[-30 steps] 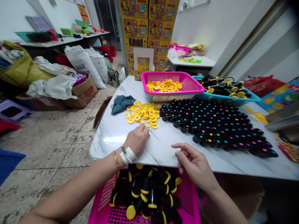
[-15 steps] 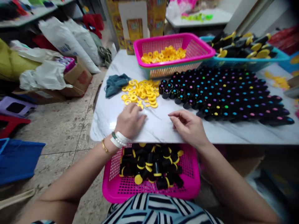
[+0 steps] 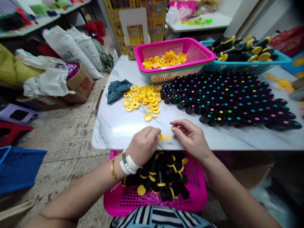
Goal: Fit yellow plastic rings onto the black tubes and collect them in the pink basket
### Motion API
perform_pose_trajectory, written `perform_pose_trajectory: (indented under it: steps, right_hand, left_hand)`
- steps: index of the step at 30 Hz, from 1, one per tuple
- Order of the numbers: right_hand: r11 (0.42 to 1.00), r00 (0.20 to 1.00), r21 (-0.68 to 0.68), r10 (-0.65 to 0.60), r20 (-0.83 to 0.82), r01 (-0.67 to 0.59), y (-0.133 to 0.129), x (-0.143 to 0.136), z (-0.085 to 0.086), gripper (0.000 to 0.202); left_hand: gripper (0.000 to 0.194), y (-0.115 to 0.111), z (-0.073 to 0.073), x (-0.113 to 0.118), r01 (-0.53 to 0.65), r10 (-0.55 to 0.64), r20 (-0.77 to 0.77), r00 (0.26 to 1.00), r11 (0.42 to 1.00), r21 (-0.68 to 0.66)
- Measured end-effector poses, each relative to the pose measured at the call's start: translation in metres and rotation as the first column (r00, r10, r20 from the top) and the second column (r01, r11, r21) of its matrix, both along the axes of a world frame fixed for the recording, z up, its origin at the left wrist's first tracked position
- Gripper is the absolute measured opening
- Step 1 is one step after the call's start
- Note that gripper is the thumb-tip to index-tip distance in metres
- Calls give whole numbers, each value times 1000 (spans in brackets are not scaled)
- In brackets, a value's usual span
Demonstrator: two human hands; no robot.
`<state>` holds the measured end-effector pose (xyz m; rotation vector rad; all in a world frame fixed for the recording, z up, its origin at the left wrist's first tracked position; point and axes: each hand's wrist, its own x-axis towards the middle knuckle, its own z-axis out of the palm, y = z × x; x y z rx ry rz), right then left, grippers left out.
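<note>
My left hand point(image 3: 143, 144) pinches a small yellow ring piece point(image 3: 162, 137) at the near edge of the white marble table point(image 3: 114, 126). My right hand point(image 3: 190, 136) hovers just right of that piece, fingers curled and apart, holding nothing I can see. A pile of yellow rings point(image 3: 142, 96) lies farther back on the table, with one loose ring point(image 3: 149, 117) nearer me. Rows of black caps with coloured centres point(image 3: 225, 98) cover the table's right side. Below the table edge, a pink basket point(image 3: 190, 202) holds black and yellow capped pieces point(image 3: 159, 177).
A pink basket of yellow rings point(image 3: 171, 58) and a teal basket of black and yellow parts point(image 3: 247, 53) stand at the back. A blue-grey cloth point(image 3: 117, 88) lies at the left. Sacks, boxes and stools crowd the floor to the left point(image 3: 59, 79).
My left hand has drawn back from the ring pile to the near table edge with a yellow ring piece. My right hand stays beside it. The view has tilted slightly.
</note>
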<state>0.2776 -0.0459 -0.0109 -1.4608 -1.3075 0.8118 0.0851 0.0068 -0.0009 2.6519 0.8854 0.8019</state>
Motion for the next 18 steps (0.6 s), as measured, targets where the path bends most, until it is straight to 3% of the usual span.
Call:
perform_pose_trajectory:
  steps: [3, 6, 8, 10, 11, 12, 13, 16, 18]
  right_hand:
    - [986, 957, -126, 74, -282, -114, -4, -4, 9, 33]
    - [984, 918, -131, 62, -392, -122, -8, -6, 13, 35]
    - [997, 946, -59, 35, -321, -57, -10, -6, 12, 35]
    - [999, 986, 18, -24, -165, 27, -10, -3, 7, 27]
    - [997, 995, 43, -65, -79, 68, -10, 0, 5, 21]
    - [992, 994, 64, -110, 3, 110, -10, 3, 3, 16]
    - [986, 985, 87, -151, 79, 144, -9, 8, 1, 13]
    - [971, 945, 171, -205, 257, 164, -6, 20, -1, 12]
    - [972, 937, 194, -189, 293, 136, -5, 24, -2, 13]
  left_hand:
    - [14, 1, 3, 20, -75, 111, 195, 974, 980, -183]
    - [10, 14, 10, 42, -145, 240, 225, 945, 918, -368]
    - [9, 23, 13, 53, -87, 226, 181, 957, 819, -567]
    - [9, 30, 16, 60, 4, 144, 131, 981, 658, -753]
    - [11, 34, 16, 63, 22, 113, 113, 987, 606, -795]
    - [13, 39, 17, 65, 14, 110, 100, 989, 599, -800]
    - [14, 45, 16, 67, -16, 136, 92, 986, 636, -771]
    - [22, 67, 13, 77, -173, 279, 113, 953, 815, -552]
    - [32, 84, 8, 84, -266, 341, 111, 933, 866, -424]
